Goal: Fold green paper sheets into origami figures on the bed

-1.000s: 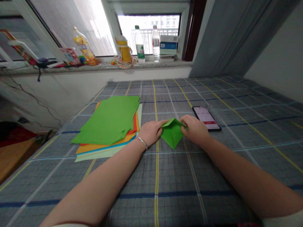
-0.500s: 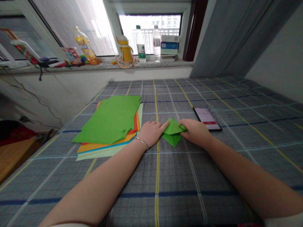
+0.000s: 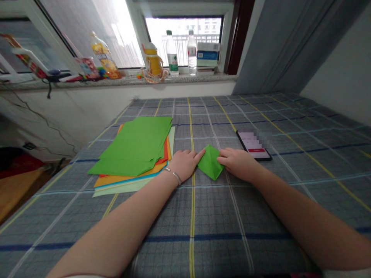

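Observation:
A small piece of folded green paper point(image 3: 210, 164) lies on the plaid cloth between my two hands, in a flat diamond shape with a crease down its middle. My left hand point(image 3: 185, 164), a silver bangle at its wrist, presses the paper's upper left edge with its index finger and holds it against the cloth. At the right corner, my right hand point(image 3: 239, 163) has its fingers bent and closed on the paper's edge. The undersides of both hands are hidden.
Left of my hands lies a stack of coloured paper sheets point(image 3: 133, 146), green on top. A phone point(image 3: 252, 145) rests on the plaid cloth point(image 3: 214, 220) at the right. Bottles point(image 3: 172, 54) and a yellow cup point(image 3: 153, 63) stand on the windowsill.
The lifted upper flap of the green paper has come down toward me, and the paper now lies as one flat diamond. My right hand has shifted slightly with it; the left stays put.

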The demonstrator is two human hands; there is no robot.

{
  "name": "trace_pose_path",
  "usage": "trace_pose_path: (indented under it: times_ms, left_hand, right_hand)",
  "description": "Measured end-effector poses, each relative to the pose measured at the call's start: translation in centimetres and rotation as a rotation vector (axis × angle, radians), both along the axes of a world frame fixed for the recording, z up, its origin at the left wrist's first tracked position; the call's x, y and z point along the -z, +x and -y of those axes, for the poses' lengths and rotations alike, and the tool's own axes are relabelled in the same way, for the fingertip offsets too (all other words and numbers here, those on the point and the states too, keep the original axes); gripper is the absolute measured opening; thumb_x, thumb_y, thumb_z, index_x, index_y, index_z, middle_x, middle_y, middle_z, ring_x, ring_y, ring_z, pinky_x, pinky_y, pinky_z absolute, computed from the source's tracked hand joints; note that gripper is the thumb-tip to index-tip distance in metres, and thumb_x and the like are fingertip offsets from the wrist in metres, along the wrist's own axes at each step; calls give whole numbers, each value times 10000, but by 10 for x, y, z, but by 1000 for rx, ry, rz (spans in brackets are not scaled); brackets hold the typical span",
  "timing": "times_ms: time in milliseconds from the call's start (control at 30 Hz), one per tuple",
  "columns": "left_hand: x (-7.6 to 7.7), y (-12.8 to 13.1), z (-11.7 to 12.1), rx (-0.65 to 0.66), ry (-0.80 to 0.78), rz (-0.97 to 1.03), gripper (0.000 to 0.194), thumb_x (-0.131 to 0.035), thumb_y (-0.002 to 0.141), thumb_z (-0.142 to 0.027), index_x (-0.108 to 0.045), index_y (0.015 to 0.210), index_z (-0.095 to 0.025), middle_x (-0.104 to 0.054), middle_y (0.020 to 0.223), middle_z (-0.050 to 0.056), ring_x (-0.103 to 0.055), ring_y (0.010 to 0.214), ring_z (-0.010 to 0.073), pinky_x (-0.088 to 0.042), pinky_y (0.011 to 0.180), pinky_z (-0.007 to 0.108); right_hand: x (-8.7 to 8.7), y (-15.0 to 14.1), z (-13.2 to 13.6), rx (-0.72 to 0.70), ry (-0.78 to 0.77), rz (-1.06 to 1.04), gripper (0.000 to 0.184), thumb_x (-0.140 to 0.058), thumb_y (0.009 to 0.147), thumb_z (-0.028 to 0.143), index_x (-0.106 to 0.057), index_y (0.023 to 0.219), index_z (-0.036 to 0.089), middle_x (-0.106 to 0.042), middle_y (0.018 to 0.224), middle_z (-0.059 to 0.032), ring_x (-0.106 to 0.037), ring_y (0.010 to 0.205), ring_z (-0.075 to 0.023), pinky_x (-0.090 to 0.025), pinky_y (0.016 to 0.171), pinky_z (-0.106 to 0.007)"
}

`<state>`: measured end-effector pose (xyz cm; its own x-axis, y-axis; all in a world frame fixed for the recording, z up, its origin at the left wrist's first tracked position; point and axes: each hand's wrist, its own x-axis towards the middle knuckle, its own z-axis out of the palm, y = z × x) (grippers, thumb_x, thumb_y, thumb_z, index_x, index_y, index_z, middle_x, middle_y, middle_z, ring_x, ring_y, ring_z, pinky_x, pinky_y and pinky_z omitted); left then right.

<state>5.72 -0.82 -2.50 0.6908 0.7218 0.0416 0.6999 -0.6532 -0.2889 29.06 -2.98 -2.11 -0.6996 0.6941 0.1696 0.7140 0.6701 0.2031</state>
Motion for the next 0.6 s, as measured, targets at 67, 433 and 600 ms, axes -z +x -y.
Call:
trace_pose_path:
  times_ms: [67, 433, 600]
  left_hand:
    - [0, 0, 2, -15, -6, -5, 474, -340, 974, -186, -315, 1447, -178, -652, 1045, 99, -620, 908, 231, -446, 681, 341]
    - [-2, 4, 8, -2, -22, 186, 463, -434, 894, -244, -479, 1344, -145, -567, 1250, 104, -561, 1048, 245, -483, 867, 393]
    - [9, 10, 6, 36, -80, 314, 468, -361, 948, -347, -477, 1356, -149, -435, 1448, 96, -460, 1272, 231, -356, 1084, 395]
  right_hand:
    - [1, 0, 0, 5, -13, -6, 121, -499, 891, 153, -599, 868, 216, -618, 977, -42, -557, 872, -195, -354, 669, -301]
    - [2, 1, 0, 50, -80, -44, 145, -469, 887, 118, -587, 912, 198, -631, 1063, -57, -553, 943, -197, -407, 750, -301]
    - [0, 0, 5, 81, -122, -78, 210, -463, 828, 73, -591, 945, 192, -641, 1080, -73, -554, 987, -199, -420, 801, -305]
